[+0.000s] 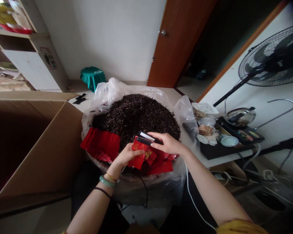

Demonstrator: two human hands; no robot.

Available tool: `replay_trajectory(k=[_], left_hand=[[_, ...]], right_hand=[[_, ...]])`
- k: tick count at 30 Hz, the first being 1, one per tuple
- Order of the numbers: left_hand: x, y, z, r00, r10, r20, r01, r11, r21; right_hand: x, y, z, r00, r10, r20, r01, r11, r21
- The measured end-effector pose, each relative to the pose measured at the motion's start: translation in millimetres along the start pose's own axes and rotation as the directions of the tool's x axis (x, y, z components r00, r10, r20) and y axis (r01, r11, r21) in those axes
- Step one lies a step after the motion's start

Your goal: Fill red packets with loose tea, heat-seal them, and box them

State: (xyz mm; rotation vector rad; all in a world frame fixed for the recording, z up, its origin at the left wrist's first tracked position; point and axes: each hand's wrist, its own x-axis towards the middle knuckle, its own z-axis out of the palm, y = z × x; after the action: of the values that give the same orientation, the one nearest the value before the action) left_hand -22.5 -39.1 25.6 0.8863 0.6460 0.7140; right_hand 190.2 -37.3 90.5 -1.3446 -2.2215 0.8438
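Observation:
My left hand (127, 155) pinches a red packet (138, 158) upright over the front of the loose dark tea leaves (146, 113). In my right hand (169, 143) is a black hand-held bag sealer (146, 138), its two jaws parted, with a white strip on the upper one. The jaws are at the packet's top edge; whether they touch it I cannot tell. A row of red packets (101, 143) stands on the left side of the leaves. More red packets (161, 165) lie below my hands. A white cord (189, 185) runs down from beside my right wrist.
Clear plastic (112, 89) lines the container of leaves. An open cardboard box (46, 146) stands on the left. To the right, a table bears a glass kettle (240, 116), a small bowl (229, 140) and a jar (206, 126). A fan (275, 58) stands behind it.

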Motion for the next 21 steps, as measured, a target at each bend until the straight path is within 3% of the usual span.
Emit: replay_trajectory(k=[6, 12, 21], left_hand=[[0.8, -1.8, 2.6, 0.999, 0.023, 0.025, -0.023, 1.000, 0.002], [0.1, -2.6, 3.1, 0.999, 0.032, 0.038, -0.032, 0.999, 0.002], [1.8, -3.6, 2.5, 1.000, 0.005, 0.018, -0.005, 1.000, -0.019]], right_hand=[[2.2, -7.3, 9.4, 0.997, 0.044, 0.065, -0.037, 0.995, -0.093], [2.3, -17.0, 11.2, 0.999, 0.046, 0.017, -0.041, 0.974, -0.223], [5.8, -14.0, 10.6, 0.996, 0.042, -0.072, -0.052, 0.989, -0.136]])
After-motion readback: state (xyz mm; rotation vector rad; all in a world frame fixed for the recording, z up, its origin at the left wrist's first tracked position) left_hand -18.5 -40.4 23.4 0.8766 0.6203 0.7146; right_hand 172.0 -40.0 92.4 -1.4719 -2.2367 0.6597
